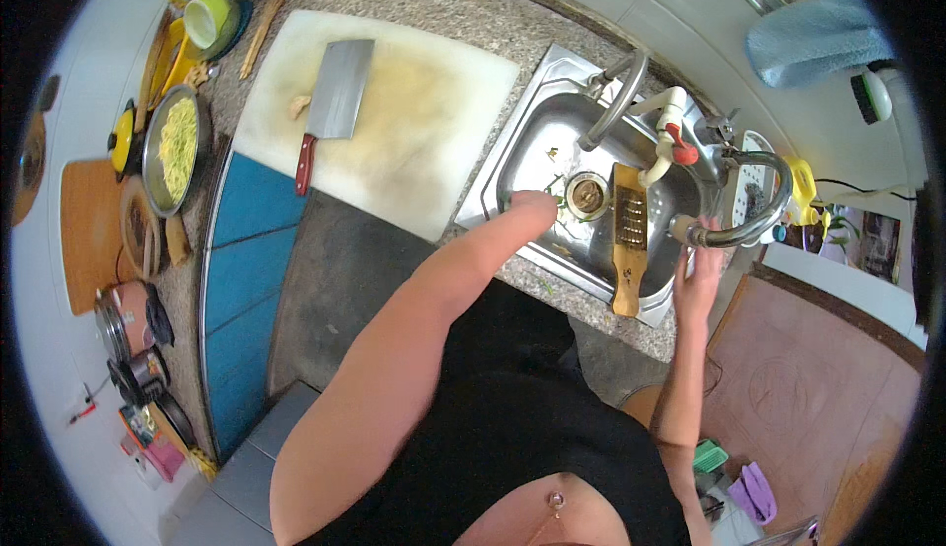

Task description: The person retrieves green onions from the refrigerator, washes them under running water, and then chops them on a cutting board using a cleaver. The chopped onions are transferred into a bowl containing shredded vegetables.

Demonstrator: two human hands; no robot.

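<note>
My left hand (533, 204) is low over the near left side of a stainless steel sink (494, 185), next to green vegetable scraps (554, 185) by the drain strainer (588, 193). Its fingers are mostly hidden, so any hold is unclear. On the right, my right hand (698, 287) reaches up to the end of a curved metal faucet (772, 169) at the sink's right end. The fingertips are blurred there, and what they hold is unclear. Between the hands, a wooden grater (630, 239) with a metal blade section lies across the sink, its handle over the near rim.
A cleaver (341, 91) with a red handle lies on a white cutting board (436, 102), beside a small piece of ginger (298, 107). A metal bowl of shredded vegetable (177, 150) stands on the left counter. A second faucet (621, 102) and a red-handled valve (680, 145) overhang the sink.
</note>
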